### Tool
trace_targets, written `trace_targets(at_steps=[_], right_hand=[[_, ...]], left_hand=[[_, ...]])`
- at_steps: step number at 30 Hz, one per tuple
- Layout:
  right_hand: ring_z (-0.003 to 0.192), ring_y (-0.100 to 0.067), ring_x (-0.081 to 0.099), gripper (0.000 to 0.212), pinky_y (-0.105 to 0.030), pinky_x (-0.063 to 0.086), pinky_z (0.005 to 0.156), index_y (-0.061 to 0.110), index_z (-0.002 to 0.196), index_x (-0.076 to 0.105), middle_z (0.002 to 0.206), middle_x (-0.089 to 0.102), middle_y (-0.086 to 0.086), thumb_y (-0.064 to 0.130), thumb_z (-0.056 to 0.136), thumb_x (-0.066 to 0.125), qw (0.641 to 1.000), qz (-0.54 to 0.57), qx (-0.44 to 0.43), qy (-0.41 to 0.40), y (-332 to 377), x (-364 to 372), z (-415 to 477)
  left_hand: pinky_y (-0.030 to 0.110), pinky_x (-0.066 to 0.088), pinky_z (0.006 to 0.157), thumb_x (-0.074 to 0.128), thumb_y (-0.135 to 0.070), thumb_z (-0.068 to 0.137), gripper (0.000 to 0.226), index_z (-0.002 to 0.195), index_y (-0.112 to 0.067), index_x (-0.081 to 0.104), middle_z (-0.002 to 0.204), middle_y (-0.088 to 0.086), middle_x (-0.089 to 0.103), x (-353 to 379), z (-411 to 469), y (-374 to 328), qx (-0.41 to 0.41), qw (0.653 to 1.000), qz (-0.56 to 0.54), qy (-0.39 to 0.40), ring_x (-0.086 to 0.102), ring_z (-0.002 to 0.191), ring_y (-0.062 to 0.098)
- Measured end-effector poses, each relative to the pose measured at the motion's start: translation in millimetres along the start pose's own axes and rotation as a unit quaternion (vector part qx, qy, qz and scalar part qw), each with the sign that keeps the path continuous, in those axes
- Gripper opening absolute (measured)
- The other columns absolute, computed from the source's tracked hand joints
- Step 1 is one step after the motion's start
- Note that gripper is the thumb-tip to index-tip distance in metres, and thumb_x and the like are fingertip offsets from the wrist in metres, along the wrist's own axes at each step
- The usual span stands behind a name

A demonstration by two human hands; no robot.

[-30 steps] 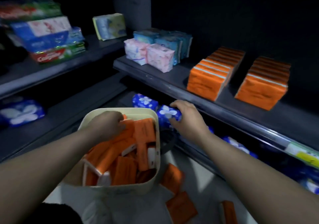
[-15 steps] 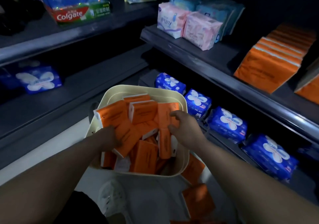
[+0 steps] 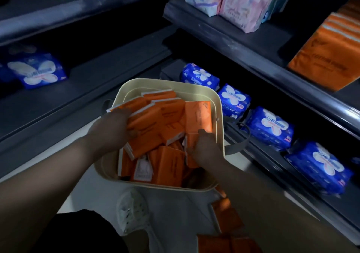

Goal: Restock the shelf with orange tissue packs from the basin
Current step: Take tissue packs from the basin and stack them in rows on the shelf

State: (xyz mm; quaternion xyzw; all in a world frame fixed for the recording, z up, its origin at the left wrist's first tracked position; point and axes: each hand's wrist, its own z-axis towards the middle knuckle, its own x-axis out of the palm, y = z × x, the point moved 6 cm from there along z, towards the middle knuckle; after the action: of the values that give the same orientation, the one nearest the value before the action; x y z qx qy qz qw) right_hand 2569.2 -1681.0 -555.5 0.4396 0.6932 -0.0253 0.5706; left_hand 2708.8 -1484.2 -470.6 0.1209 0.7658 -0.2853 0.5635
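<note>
Dim shop shelving surrounds a pale floor strip on which the cream basin [image 3: 218, 104] stands, close below the shelf tiers so that packs can be lifted straight across.

Orange tissue packs [image 3: 153, 124] are heaped loosely in the basin, lying at mixed angles; the load is far from exhausted. One upright pack [image 3: 197, 116] leans against the basin's right wall.

The left hand [image 3: 111, 130] is laid over the left side of the heap, its fingers [image 3: 124, 114] curled around the edge of several packs, apparently gathering a bundle rather than a single pack. The right hand [image 3: 204, 147] is placed low at the right side, fingers pressed together against the foot of the upright pack; whether that pack is truly pinched cannot be told, since the fingertips are hidden among the packs.

Further out, spilled orange packs [image 3: 228, 215] lie on the floor beside a white shoe [image 3: 132, 211]. A stocked row of orange packs [image 3: 329, 57] occupies the upper right shelf [image 3: 243, 38], marking the likely destination. Blue flowered packs [image 3: 268, 128] fill the tier below, and pink packs [image 3: 241, 5] stand further left on the upper shelf.

The stage in hand is judged to be collection: both hands are positioned to compress a bundle between them before lifting.
</note>
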Motion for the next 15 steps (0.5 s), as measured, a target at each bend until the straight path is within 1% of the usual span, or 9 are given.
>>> trace_targets(at_steps=[3, 6, 9, 11, 13, 14, 15], right_hand=[[0.115, -0.037, 0.052, 0.061, -0.041, 0.046, 0.094, 0.004, 0.125, 0.04, 0.129, 0.043, -0.021, 0.045, 0.085, 0.061, 0.998, 0.013, 0.052, -0.028, -8.4, 15.8, 8.7], [0.112, -0.038, 0.052, 0.064, -0.044, 0.046, 0.093, 0.003, 0.124, 0.04, 0.13, 0.037, -0.02, 0.051, 0.085, 0.058, 0.995, -0.012, 0.077, -0.055, -11.7, 22.4, 18.4], [0.112, -0.038, 0.051, 0.059, -0.047, 0.046, 0.095, 0.005, 0.123, 0.045, 0.133, 0.031, -0.019, 0.049, 0.086, 0.058, 0.995, -0.032, 0.086, -0.048, -14.3, 29.4, 25.2], [0.106, -0.039, 0.055, 0.054, -0.046, 0.048, 0.092, 0.006, 0.121, 0.048, 0.134, 0.029, -0.019, 0.045, 0.086, 0.06, 0.995, -0.037, 0.081, -0.04, -14.0, 30.8, 27.2], [0.101, -0.04, 0.059, 0.054, -0.043, 0.05, 0.088, 0.005, 0.121, 0.048, 0.134, 0.028, -0.018, 0.044, 0.086, 0.059, 0.996, -0.013, 0.081, -0.032, -14.8, 28.7, 27.9], [0.1, -0.04, 0.06, 0.054, -0.042, 0.05, 0.086, 0.004, 0.121, 0.049, 0.134, 0.032, -0.019, 0.043, 0.086, 0.06, 0.996, 0.009, 0.084, -0.027, -15.4, 24.9, 26.5], [0.1, -0.039, 0.061, 0.053, -0.04, 0.05, 0.084, 0.003, 0.119, 0.051, 0.132, 0.04, -0.019, 0.042, 0.085, 0.062, 0.996, 0.036, 0.081, -0.029, -15.2, 18.7, 24.6]], left_hand=[[0.038, 0.043, 0.084, 0.07, -0.037, 0.079, 0.053, 0.123, -0.015, 0.05, 0.115, 0.013, 0.056, -7.7, 2.0, -0.9, -0.002, 1.0, -0.002, -0.015, 0.055, 0.104, 0.031], [0.037, 0.042, 0.08, 0.069, -0.042, 0.078, 0.053, 0.12, -0.014, 0.051, 0.109, 0.013, 0.054, -8.6, 10.8, 1.0, -0.008, 1.0, 0.003, -0.018, 0.054, 0.099, 0.029], [0.034, 0.04, 0.076, 0.069, -0.042, 0.078, 0.052, 0.118, -0.014, 0.051, 0.098, 0.007, 0.049, -11.8, 18.0, -0.4, -0.004, 0.999, -0.012, -0.032, 0.048, 0.089, 0.022], [0.033, 0.04, 0.074, 0.069, -0.041, 0.078, 0.049, 0.116, -0.016, 0.052, 0.098, 0.004, 0.05, -13.0, 19.7, -0.4, -0.006, 0.999, -0.026, -0.035, 0.049, 0.087, 0.021], [0.033, 0.043, 0.071, 0.07, -0.04, 0.077, 0.044, 0.111, -0.019, 0.053, 0.099, 0.004, 0.056, -15.6, 20.6, 0.8, -0.014, 0.998, -0.042, -0.033, 0.055, 0.084, 0.022], [0.032, 0.044, 0.068, 0.07, -0.04, 0.078, 0.041, 0.109, -0.02, 0.053, 0.097, 0.003, 0.057, -18.9, 20.3, 0.7, -0.02, 0.998, -0.047, -0.032, 0.057, 0.08, 0.021], [0.032, 0.045, 0.065, 0.071, -0.04, 0.078, 0.038, 0.107, -0.021, 0.053, 0.094, 0.002, 0.058, -23.0, 20.0, 0.1, -0.024, 0.998, -0.05, -0.035, 0.058, 0.076, 0.02]])
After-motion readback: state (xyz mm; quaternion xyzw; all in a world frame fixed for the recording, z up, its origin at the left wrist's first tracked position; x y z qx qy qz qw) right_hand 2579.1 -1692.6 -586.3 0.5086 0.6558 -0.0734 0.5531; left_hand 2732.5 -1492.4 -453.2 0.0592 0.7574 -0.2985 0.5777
